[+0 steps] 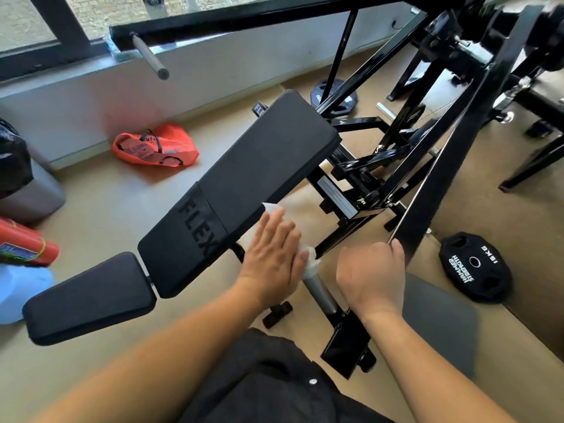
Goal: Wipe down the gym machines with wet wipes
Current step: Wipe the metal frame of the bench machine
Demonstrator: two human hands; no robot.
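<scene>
Back pad (262, 166): long black rectangle with rounded corners, matte, fine-grained upholstery, "FLEX" embossed across its lower band. It stands tilted, with a shorter seat pad (91, 297) of the same material just below it.

Wet wipe (312, 259): thin, white and crumpled. It lies under the left grip (271, 257) at the pad's lower right edge. One corner shows past the fingertips, and another bunches over the top of a silver sleeve (320, 291), a smooth brushed-metal cylinder.

Left grip: palm down, fingers straight and close together, pressing flat on the wipe.

Right grip (370, 270): fingers curled round the lower end of a frame bar (451, 166), thumb on its edge. The bar is flat-sided glossy black steel and slants upward to the right.

Frame: black painted square tubing, bolted joints, one white label plate.

Floor (122, 209): tan and smooth. On it lie a black rubber weight plate (474, 267), round with grip holes and white lettering including "15 KG", and a crinkled orange plastic bag (155, 146) near the wall.
</scene>
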